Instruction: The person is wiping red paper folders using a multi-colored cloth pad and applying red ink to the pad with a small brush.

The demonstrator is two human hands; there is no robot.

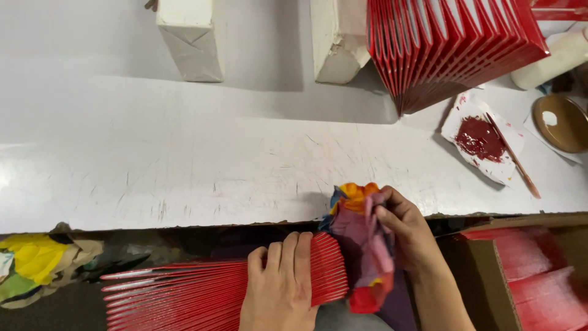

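Head view: the left hand [283,285] lies flat on a fanned stack of red cards [208,291]. The right hand [407,236] grips a multicoloured stained cloth rag [361,245] (pressed against the stack's edge).

Red fan stack [208,294] under left hand [282,288]: thin card/paper leaves, edges glossy red w/ white glints, smooth. Rag [364,245] in right hand [407,236]: soft cloth, matt, crumpled, multi-colour stains. Table [184,159]: white, matt, scratched & scuffed, front edge chipped. Second fan stack [453,43]: same glossy red finish. White blocks [190,37]: wrapped in matt paper, creased folds. Paint sheet [484,138]: white paper, wet-looking dark red patch. Brush [514,159]: wood-look stick. Round lid [560,122]: brownish, slight sheen, prob. metal. Box [490,270]: brown cardboard, matt.
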